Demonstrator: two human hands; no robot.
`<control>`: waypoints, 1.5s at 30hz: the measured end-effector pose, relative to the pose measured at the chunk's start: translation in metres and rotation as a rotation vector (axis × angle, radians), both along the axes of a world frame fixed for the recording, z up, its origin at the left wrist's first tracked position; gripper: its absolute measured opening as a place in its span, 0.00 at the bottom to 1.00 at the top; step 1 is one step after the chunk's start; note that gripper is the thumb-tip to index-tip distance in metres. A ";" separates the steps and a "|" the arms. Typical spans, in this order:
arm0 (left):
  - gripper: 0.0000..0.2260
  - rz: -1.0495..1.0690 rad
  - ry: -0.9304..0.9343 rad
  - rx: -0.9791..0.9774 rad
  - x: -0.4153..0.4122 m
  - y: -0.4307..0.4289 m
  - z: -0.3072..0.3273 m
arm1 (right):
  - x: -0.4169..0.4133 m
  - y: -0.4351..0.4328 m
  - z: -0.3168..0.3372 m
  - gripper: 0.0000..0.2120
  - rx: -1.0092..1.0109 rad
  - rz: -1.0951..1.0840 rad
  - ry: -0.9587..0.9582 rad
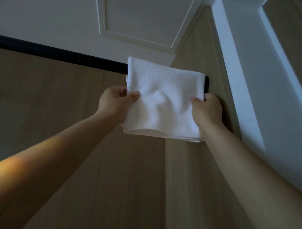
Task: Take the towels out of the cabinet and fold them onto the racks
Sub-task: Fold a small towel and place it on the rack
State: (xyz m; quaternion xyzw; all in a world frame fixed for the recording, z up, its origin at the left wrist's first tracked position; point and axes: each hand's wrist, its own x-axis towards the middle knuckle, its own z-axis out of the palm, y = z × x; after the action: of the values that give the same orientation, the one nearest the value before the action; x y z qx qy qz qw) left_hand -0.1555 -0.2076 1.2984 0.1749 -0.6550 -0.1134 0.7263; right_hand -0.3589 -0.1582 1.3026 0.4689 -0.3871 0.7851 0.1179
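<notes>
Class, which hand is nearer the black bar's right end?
Right. The right hand grips the towel just below the bar's end; the left hand grips the towel's opposite edge, farther away.

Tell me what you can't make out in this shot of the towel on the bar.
1. Head view: the left end of the black rail is cut off by the frame edge.
2. Its stretch beneath the white towel is covered by the cloth.
3. The fingertips of the left hand and right hand are behind the towel; only the thumbs show in front.
4. The cabinet lies outside the frame.
</notes>
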 end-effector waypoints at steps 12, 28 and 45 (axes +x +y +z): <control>0.23 -0.086 -0.321 -0.082 0.007 0.004 -0.039 | -0.006 0.002 -0.048 0.16 0.053 0.022 0.098; 0.34 -0.245 -0.418 0.053 0.025 0.001 -0.039 | 0.010 0.013 -0.077 0.26 -0.075 0.223 0.010; 0.27 -0.220 -0.256 0.052 0.015 -0.007 -0.062 | 0.020 -0.004 -0.077 0.11 -0.293 0.373 -0.262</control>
State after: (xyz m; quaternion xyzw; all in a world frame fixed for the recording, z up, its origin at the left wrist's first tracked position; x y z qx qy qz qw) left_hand -0.1407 -0.2148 1.2367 0.1340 -0.7542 -0.1859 0.6154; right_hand -0.3394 -0.1627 1.2256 0.4045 -0.1883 0.8948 -0.0135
